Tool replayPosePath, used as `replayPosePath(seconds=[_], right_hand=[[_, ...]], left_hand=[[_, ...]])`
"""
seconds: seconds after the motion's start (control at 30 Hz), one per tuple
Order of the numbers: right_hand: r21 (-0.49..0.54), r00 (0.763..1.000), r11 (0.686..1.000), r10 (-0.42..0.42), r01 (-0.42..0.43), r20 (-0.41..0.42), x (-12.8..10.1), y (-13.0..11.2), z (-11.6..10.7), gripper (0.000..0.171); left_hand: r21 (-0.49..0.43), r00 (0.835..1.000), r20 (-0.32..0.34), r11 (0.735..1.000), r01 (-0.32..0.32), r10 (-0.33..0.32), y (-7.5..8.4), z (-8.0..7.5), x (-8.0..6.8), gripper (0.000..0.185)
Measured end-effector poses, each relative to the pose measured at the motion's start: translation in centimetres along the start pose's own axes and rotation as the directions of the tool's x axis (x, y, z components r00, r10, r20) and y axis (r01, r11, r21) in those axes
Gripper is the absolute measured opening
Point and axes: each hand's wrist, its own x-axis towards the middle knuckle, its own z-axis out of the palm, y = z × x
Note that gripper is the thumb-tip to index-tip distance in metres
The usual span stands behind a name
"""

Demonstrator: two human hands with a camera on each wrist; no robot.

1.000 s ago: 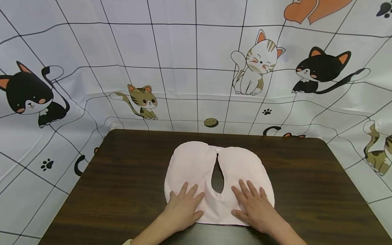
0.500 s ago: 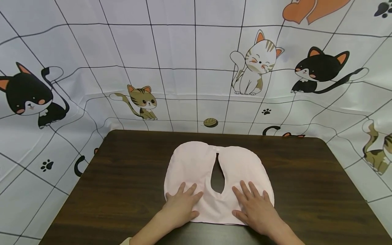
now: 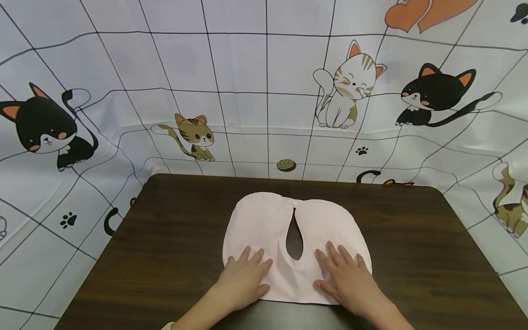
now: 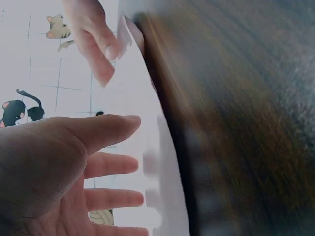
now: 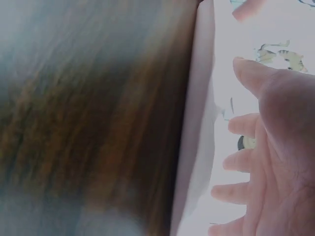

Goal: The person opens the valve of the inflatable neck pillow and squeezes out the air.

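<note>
Right now a pale pink bib is lying flat on the dark wooden tabletop, a little toward the near edge, with its teardrop neck opening pointing away from the person and its two lobes meeting at a small fastening at the far side. Both hands are resting palm down on the near part of the cloth. The left hand is lying on the left lobe with its fingers straight and slightly spread, the fingertips reaching toward the opening. The right hand is lying on the right lobe in the same way, fingers straight and fanned a little apart, thumb near the bib's near hem. Neither hand is pinching or curling round the fabric; they are only pressing on it. The two hands are sitting on either side of the opening, well apart from each other. Behind the tabletop a white backdrop printed with cartoon cats, paw marks and a black grid is hanging and draping down around its sides.
</note>
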Motion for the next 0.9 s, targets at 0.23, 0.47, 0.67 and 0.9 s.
replayPosePath(seconds=[0.23,0.47,0.67,0.9], right_hand=[[0.053,0.995,0.994,-0.098,0.097,0.022,-1.0,-0.5,-0.2,0.069],[-0.079,0.98,0.979,-0.192,0.187,-0.061,-1.7,-1.7,0.0,0.067],[-0.051,0.966,0.966,-0.257,0.255,-0.041,-1.4,-2.4,0.9,0.066],[0.011,0.974,0.975,-0.222,0.221,0.052,-0.9,-2.8,2.2,0.074]], left_hand=[[0.052,0.989,-0.065,0.99,-0.128,0.131,1.1,-1.2,-0.8,0.054],[0.066,0.983,-0.093,0.986,-0.156,0.161,2.4,-0.6,-0.7,0.056],[0.11,0.984,-0.092,0.984,-0.14,0.15,2.7,-0.1,-0.1,0.053],[-0.007,0.997,0.012,0.997,-0.082,0.082,2.8,0.1,0.3,0.05]])
